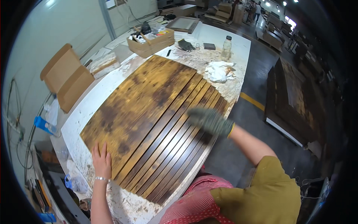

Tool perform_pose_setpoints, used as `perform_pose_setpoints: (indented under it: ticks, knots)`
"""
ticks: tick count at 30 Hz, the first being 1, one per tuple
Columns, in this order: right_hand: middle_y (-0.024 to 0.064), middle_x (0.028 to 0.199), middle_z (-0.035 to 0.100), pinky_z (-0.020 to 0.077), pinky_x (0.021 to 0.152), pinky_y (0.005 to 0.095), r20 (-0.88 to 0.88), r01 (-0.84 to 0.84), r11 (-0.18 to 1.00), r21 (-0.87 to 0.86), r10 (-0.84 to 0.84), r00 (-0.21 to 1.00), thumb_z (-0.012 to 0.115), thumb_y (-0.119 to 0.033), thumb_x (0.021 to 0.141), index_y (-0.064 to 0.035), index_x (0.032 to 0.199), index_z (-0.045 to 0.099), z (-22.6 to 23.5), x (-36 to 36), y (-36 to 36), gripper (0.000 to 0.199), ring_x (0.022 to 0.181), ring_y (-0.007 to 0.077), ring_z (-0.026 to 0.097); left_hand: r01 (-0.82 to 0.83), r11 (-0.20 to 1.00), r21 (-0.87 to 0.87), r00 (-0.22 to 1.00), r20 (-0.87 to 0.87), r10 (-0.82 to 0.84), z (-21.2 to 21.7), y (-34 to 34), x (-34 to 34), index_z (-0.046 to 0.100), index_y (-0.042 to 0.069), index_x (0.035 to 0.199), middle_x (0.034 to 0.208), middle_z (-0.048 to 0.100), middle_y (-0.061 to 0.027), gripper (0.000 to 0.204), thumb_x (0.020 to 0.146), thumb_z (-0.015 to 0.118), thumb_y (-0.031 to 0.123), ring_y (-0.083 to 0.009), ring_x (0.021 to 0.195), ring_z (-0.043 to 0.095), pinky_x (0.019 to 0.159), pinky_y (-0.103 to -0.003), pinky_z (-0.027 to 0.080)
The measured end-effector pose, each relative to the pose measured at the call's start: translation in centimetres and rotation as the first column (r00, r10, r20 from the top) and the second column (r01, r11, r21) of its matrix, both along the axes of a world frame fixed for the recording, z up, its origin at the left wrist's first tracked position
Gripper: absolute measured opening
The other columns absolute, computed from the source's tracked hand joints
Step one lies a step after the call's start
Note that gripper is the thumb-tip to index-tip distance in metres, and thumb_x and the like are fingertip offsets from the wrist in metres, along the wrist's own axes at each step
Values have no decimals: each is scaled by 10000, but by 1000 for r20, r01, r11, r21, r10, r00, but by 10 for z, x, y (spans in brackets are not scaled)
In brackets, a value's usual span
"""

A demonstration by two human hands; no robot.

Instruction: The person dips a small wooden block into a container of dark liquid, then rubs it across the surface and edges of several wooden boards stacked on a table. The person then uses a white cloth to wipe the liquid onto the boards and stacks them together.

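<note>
Several brown wood-grain panels point(126, 97) lie overlapped in a stepped stack on the white work table, their long edges showing as stripes on the near right side. Bare and with a band at the wrist, my left hand point(101, 160) rests on the near left edge of the top panel, fingers stretched out and apart. My right hand point(209, 121) wears a dark grey-green glove with a yellow cuff. It is over the striped panel edges at the right; motion smears its fingers, so I cannot tell whether it holds anything.
Beyond the panels are a cardboard box of supplies point(151, 43), a glove point(185, 45), a bottle point(226, 48) and a crumpled white cloth point(220, 71). An open carton point(69, 78) stands left. More panels point(291, 100) are stacked across the aisle at right.
</note>
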State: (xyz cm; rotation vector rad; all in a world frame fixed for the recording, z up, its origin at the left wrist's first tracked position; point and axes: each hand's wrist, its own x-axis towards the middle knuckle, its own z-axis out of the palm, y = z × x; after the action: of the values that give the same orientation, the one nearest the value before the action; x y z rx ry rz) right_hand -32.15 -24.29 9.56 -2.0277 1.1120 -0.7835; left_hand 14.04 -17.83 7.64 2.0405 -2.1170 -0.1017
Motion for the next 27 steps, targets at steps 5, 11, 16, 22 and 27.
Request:
perform_pose_setpoints:
  ticks: [5,11,16,22,27]
  knots:
    - [210,1358,423,382,1022,367,-291,659,677,-328,-736,611,657,-373,821,-76,1379,377,-45,-201,-124,691,1220,328,467,22,998,58,999,37,-24,16,-8,-16,408,72,1378,1492,231,-182,450,949,381,204,-408,1351,229,1106,-460,221]
    - [221,1407,374,279,1087,401,-349,629,686,-366,-728,590,658,-530,756,-53,1404,338,-102,-224,-226,866,1315,343,347,-4,989,150,985,172,-22,28,0,-4,415,73,1368,1468,272,-197,462,924,434,199,-402,1332,273,1103,-430,252]
    - [198,1293,522,322,1057,391,-493,530,660,-532,-751,440,588,-472,846,4,1224,555,-171,-269,-254,608,1220,305,470,255,960,116,873,399,-280,47,-20,-23,458,61,1312,1371,412,-175,437,900,501,199,-402,1233,386,1051,-422,335]
    - [112,1146,600,486,845,313,142,623,775,-108,-608,781,662,-175,830,-24,1244,514,-124,-328,-278,465,972,219,603,33,988,148,976,209,-64,29,-13,-16,393,126,1383,1460,289,-169,453,966,381,303,-406,1279,309,1085,-431,276]
    - [110,1156,592,515,852,308,15,-186,976,-114,189,982,619,-160,863,-35,1235,520,53,-88,-130,404,1010,190,603,36,997,72,980,191,-49,19,-3,-9,388,139,1389,1468,269,-166,457,970,359,322,-407,1299,274,1098,-445,247]
